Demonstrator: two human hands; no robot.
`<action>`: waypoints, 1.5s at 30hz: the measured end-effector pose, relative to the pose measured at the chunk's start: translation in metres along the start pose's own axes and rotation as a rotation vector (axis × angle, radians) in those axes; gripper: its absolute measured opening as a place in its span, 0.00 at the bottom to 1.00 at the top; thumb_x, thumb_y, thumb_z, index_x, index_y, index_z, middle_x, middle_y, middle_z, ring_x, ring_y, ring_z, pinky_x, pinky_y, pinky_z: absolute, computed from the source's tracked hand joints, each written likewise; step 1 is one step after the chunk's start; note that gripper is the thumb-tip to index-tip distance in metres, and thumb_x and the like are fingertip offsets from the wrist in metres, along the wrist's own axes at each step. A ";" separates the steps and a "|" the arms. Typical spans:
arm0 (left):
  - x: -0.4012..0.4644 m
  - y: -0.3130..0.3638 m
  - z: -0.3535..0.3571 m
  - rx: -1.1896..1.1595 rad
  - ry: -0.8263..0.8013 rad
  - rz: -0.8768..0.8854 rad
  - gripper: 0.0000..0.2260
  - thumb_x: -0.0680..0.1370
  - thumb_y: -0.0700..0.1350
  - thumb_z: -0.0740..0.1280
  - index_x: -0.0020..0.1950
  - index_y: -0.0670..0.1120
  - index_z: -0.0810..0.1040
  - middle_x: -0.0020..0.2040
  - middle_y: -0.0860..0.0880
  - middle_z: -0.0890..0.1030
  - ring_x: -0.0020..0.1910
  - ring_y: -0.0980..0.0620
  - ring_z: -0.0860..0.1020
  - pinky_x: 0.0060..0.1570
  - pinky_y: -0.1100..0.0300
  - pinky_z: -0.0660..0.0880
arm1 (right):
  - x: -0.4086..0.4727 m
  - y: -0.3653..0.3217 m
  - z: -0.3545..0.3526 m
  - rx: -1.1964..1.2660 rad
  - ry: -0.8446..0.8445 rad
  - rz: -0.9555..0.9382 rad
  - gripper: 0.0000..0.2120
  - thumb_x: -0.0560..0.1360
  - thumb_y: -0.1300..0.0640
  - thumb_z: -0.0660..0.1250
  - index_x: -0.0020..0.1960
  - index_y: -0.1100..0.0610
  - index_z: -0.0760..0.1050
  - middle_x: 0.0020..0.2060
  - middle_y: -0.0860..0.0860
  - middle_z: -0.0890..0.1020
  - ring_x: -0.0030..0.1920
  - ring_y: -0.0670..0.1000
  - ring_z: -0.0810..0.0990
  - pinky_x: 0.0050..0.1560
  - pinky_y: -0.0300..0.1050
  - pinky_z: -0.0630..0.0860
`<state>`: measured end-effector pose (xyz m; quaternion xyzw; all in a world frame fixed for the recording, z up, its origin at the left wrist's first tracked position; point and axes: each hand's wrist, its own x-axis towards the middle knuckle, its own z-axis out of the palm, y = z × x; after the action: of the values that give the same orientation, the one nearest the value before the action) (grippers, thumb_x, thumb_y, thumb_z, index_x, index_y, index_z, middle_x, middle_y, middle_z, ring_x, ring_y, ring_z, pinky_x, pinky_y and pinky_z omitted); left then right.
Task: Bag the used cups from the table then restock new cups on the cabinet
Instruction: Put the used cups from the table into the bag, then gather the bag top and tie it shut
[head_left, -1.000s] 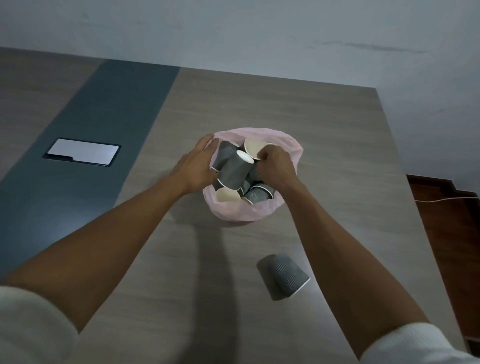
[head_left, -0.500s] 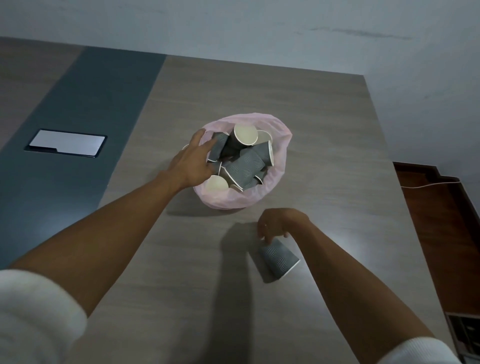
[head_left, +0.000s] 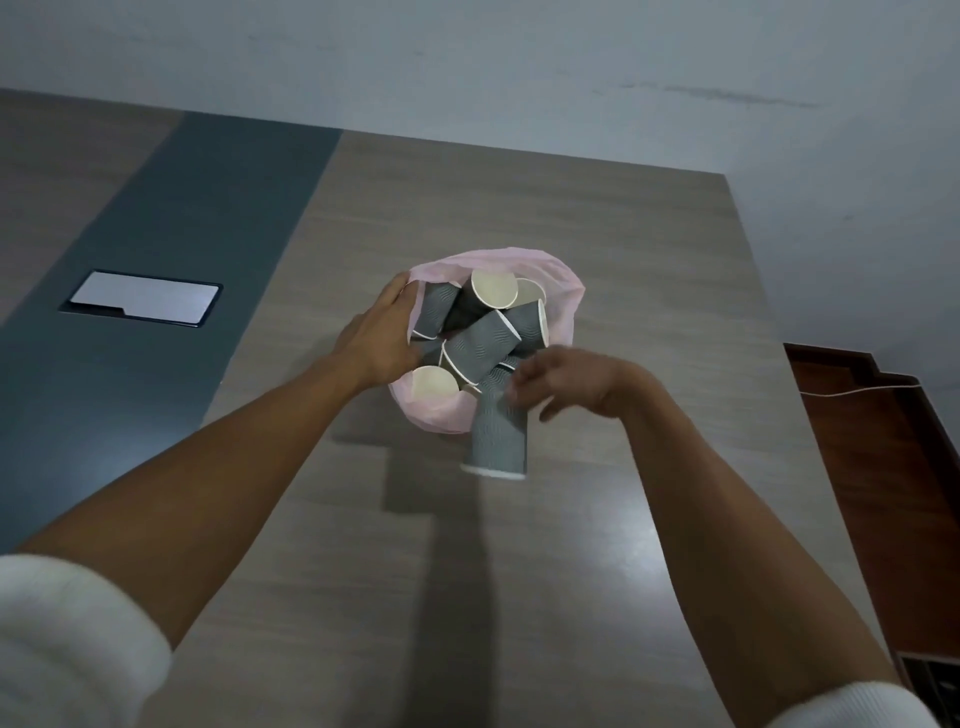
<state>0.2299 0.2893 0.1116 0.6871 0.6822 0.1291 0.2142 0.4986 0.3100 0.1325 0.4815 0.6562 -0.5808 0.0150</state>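
Note:
A pink plastic bag (head_left: 563, 283) sits open on the wooden table (head_left: 623, 249), filled with several grey ribbed paper cups (head_left: 480, 345). My left hand (head_left: 376, 338) holds the bag's left rim with fingers curled over it. My right hand (head_left: 563, 382) pinches the base of one more grey paper cup (head_left: 498, 441), which hangs mouth down at the bag's near right edge, above the table.
A dark blue strip runs down the table's left side with a silver flap plate (head_left: 143, 304) set in it. A grey wall stands behind the table. To the right, a reddish wooden floor (head_left: 883, 467) with a thin cable lies below the table edge.
My right hand has picked the lone cup up off the table and carried it up to the bag's near right edge. My left hand has stayed on the bag's rim.

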 end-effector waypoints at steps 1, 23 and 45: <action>0.001 -0.001 -0.002 0.003 -0.001 0.001 0.44 0.71 0.56 0.71 0.82 0.51 0.53 0.83 0.55 0.51 0.71 0.40 0.72 0.63 0.44 0.73 | -0.001 -0.011 -0.008 0.110 0.084 -0.082 0.03 0.76 0.63 0.71 0.50 0.59 0.80 0.45 0.56 0.81 0.47 0.53 0.78 0.46 0.48 0.78; 0.008 -0.040 0.002 -0.102 0.255 -0.060 0.25 0.76 0.50 0.67 0.73 0.44 0.72 0.73 0.46 0.72 0.71 0.42 0.71 0.72 0.50 0.66 | 0.071 0.033 0.007 0.931 0.895 0.394 0.13 0.76 0.55 0.61 0.56 0.59 0.76 0.49 0.56 0.82 0.44 0.56 0.81 0.40 0.46 0.79; -0.004 0.019 -0.065 -1.018 0.582 -0.579 0.02 0.72 0.40 0.67 0.40 0.45 0.76 0.37 0.49 0.74 0.34 0.50 0.72 0.28 0.64 0.66 | 0.000 -0.013 -0.060 0.937 0.903 -0.169 0.16 0.72 0.75 0.62 0.34 0.55 0.70 0.28 0.52 0.72 0.25 0.49 0.68 0.23 0.35 0.63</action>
<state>0.2161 0.2933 0.1784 0.2253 0.7232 0.5540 0.3454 0.5227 0.3583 0.1620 0.5803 0.3113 -0.5451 -0.5188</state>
